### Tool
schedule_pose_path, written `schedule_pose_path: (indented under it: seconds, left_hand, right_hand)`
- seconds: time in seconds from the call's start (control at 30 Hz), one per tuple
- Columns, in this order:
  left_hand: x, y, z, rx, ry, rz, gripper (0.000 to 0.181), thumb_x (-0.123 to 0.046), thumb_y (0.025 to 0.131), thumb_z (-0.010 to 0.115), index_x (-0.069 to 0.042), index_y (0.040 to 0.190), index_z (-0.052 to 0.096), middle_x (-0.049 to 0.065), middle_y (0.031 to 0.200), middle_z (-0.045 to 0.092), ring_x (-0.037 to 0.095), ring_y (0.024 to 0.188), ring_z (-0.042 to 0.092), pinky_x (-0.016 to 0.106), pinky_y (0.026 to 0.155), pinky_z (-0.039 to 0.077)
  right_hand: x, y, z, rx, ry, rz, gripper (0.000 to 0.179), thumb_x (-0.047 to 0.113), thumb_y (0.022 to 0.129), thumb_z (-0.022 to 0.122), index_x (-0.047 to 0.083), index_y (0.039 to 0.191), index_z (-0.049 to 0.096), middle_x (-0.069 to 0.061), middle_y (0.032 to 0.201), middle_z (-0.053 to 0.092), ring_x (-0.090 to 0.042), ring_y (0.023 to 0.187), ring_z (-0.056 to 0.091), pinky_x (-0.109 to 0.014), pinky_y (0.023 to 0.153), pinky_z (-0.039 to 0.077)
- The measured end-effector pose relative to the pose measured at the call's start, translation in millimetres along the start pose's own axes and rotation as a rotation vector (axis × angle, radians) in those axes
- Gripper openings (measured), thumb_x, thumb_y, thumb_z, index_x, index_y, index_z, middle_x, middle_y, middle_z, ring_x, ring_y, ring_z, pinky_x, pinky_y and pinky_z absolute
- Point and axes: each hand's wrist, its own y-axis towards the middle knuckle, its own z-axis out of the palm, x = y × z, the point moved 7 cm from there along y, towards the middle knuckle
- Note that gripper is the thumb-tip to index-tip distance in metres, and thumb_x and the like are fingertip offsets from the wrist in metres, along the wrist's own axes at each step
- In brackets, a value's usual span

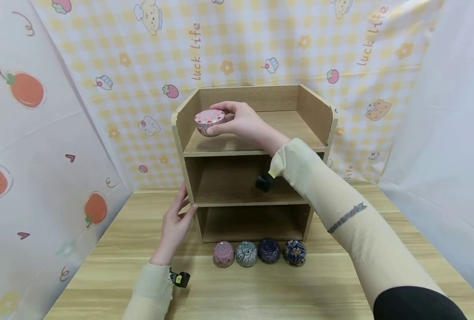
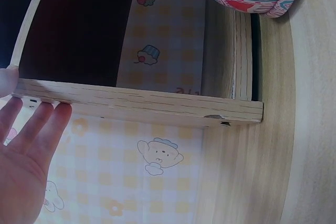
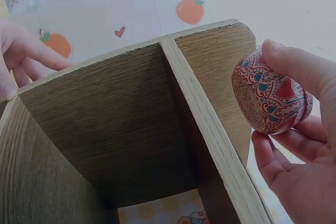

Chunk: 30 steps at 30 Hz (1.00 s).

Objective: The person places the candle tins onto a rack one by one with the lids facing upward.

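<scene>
My right hand (image 1: pixel 239 119) pinches a round pink patterned tin (image 1: pixel 210 122) between thumb and fingers, above the left part of the top shelf. In the right wrist view the tin (image 3: pixel 273 93) is tilted, and a gap shows between it and the shelf wall. A wooden shelf unit (image 1: pixel 255 154) with three levels stands on the table. My left hand (image 1: pixel 175 224) holds the unit's left side panel by its front edge, thumb in front and fingers on the outer face. The left wrist view shows those fingers (image 2: pixel 44 124) against the panel.
In front of the unit stand several round tins in a row: a pink tin (image 1: pixel 223 254), a grey-green leafy tin (image 1: pixel 247 254), a dark purple tin (image 1: pixel 269 250) and a navy floral tin (image 1: pixel 295 252). A checked cloth (image 1: pixel 237 49) hangs behind. The table (image 1: pixel 237 289) is wood-grained.
</scene>
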Motion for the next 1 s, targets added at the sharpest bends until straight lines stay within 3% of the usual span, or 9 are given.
schedule_pose_path:
  seconds: [1.0]
  left_hand:
    - [-2.1, 1.2, -0.1, -0.005, 0.008, 0.041, 0.066, 0.012, 0.088, 0.062, 0.003, 0.147, 0.034, 0.027, 0.140, 0.046, 0.046, 0.111, 0.056, 0.020, 0.079, 0.052]
  right_hand:
    - [-2.5, 8.8, 16.9, 0.053, -0.190, 0.025, 0.070, 0.029, 0.074, 0.086, 0.012, 0.135, 0.057, -0.001, 0.116, 0.065, -0.010, 0.098, 0.062, -0.022, 0.085, 0.047]
